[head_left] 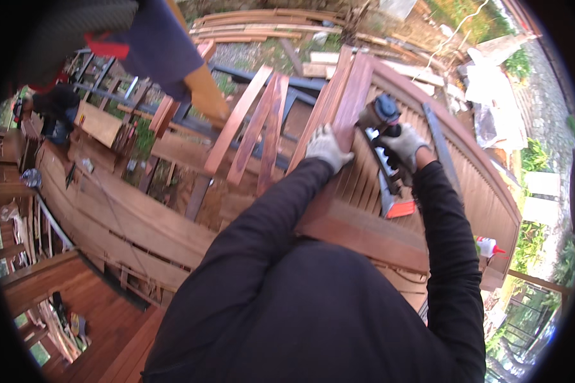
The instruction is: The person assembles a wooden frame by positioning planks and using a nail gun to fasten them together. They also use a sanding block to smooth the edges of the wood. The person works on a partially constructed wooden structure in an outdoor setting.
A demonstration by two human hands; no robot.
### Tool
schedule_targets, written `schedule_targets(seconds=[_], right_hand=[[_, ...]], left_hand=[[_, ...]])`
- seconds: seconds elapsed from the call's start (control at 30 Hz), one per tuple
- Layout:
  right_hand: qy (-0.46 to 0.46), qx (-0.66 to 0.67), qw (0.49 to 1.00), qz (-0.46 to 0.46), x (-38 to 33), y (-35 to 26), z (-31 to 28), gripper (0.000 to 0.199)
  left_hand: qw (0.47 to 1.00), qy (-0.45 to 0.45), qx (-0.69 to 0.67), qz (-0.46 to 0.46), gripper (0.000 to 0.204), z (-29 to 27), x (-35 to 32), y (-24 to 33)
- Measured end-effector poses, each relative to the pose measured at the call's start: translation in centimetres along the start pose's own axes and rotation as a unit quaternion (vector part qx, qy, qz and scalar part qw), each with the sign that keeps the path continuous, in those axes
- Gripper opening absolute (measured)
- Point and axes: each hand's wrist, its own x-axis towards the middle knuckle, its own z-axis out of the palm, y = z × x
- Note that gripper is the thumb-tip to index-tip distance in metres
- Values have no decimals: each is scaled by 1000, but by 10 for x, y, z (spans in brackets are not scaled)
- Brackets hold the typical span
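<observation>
Outdoor wood yard, daylight. Gravel and grass at the far side, timber stacked on the ground there. Work surface is a large arched wooden door panel lying flat, reddish-brown, with a curved outer rim and a field of narrow vertical slats inside a heavy frame.

Both hands gloved, pale grey knit; sleeves black. Left hand rests flat on a long reddish plank lying along the panel's left edge, fingers close together, pressing down. Right hand is wrapped tight around the grip of a nail gun: dark body, round cap on top, long silvery magazine ending in an orange-red foot. The tool sits on the slats near the panel's left edge, just beside the plank, nose close to the left hand.

Count: three loose planks leaning side by side left of the panel; one white glue bottle with red tip at the panel's near right corner. Another person in dark blue stands at the upper left. Curved wooden frames lie stacked lower left.
</observation>
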Motion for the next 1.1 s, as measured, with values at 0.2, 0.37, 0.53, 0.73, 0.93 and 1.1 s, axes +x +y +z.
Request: schedule_targets(seconds=[0.2,0.37,0.53,0.73,0.93,1.1], right_hand=[[0,10,996,-89,-134,-33,-5,34],[90,-40,994,-41,-269,-5,23,32],[153,47,985,65,-345,59,81,39],[160,114,974,112,-368,118,139,26],[168,153,968,111,-383,155,157,22],[167,143,967,129,-398,206,175,23]], left_hand=[[996,-64,-47,31,106,-14,-2,-45],[976,-82,-200,32,36,-54,-81,-102],[868,-161,-438,-169,59,-58,-190,-134],[775,-183,-551,-248,67,-12,-226,-115],[775,-95,-575,-244,69,8,-221,-95],[754,-42,-597,-269,67,13,-221,-86]])
